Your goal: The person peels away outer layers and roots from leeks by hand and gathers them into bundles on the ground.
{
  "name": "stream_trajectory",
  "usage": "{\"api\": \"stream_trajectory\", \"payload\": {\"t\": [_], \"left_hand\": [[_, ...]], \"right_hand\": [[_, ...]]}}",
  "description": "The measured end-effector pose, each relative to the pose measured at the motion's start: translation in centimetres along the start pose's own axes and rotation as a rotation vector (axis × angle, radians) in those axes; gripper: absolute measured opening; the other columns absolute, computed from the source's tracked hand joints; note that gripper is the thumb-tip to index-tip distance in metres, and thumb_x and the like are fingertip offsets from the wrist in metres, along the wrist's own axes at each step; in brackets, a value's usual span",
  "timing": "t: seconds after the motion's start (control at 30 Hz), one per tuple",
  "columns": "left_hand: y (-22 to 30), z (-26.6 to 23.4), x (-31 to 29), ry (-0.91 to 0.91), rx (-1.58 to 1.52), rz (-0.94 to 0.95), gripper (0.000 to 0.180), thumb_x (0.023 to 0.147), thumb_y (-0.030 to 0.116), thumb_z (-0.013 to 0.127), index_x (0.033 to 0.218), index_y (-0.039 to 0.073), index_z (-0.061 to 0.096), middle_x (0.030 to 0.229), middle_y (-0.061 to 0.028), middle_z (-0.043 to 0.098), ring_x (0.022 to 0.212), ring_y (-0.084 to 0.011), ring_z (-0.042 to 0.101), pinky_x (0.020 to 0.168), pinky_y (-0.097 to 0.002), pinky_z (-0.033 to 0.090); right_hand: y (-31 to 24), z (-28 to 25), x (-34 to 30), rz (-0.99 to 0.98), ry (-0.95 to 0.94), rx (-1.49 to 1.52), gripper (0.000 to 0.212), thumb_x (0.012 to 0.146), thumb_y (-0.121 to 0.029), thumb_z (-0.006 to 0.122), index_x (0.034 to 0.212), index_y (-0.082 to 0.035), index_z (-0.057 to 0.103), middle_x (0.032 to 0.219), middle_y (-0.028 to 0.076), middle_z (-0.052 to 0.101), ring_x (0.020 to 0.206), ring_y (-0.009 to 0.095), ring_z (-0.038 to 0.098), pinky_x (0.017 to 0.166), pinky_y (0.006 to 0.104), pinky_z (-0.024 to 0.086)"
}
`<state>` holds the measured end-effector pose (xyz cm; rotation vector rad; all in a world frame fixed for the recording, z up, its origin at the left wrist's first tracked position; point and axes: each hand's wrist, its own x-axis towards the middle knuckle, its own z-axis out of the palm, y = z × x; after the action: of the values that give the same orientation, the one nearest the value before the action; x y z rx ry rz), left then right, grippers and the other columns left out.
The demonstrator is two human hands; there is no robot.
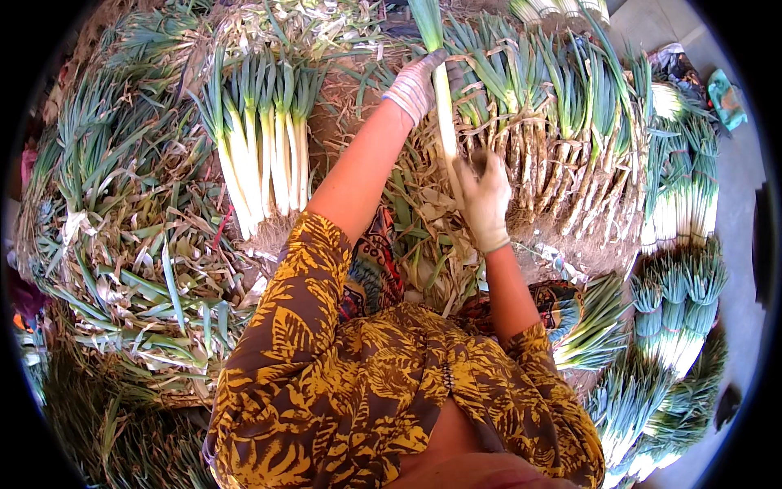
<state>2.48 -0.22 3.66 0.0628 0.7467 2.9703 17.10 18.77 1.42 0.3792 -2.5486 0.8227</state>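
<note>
My left hand (414, 88), in a pale striped glove with dark fingertips, is closed around a long green onion (445, 122) near where its white stalk meets the green leaves. The onion stands nearly lengthwise before me, its leaves running out past the top edge. At its lower stalk my right hand (487, 204), in a cream glove with dirty fingertips, has its curled fingers against the stalk. Left of my arms lies a row of clean white-stalked green onions (265, 155). To the right lie brown, unpeeled green onions (562, 163) with soil and roots on them.
Stripped leaves and skins (155, 301) heap up on the left, and more peelings (428, 236) lie between my knees. Tied bundles of green onions (676, 301) line the far right beside grey floor (737, 212). A green plastic bag (725, 99) lies at the upper right.
</note>
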Motion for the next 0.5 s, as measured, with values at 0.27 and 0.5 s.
{"api": "stream_trajectory", "payload": {"t": [0.27, 0.5], "left_hand": [[-1.9, 2.6, -1.1, -0.054, -0.025, 0.004, 0.032, 0.085, 0.024, 0.075, 0.099, 0.002, 0.057, 0.09, -0.0131, 0.064, 0.084, -0.0294, 0.065, 0.076, -0.0415, 0.058], [-2.1, 2.3, 0.1, -0.113, 0.202, 0.043, 0.04, 0.089, 0.033, 0.069, 0.111, 0.001, 0.056, 0.106, -0.0221, 0.066, 0.096, -0.0321, 0.067, 0.084, -0.042, 0.057]], "right_hand": [[1.1, 3.8, 6.0, 0.31, -0.036, 1.14, 0.025, 0.094, -0.019, 0.064, 0.106, 0.003, 0.062, 0.084, 0.007, 0.066, 0.066, 0.012, 0.058, 0.061, 0.0254, 0.047], [10.2, 9.6, 5.4, -0.05, -0.544, 0.822, 0.023, 0.094, -0.01, 0.053, 0.108, 0.004, 0.062, 0.081, 0.009, 0.066, 0.065, 0.02, 0.062, 0.061, 0.0291, 0.052]]}}
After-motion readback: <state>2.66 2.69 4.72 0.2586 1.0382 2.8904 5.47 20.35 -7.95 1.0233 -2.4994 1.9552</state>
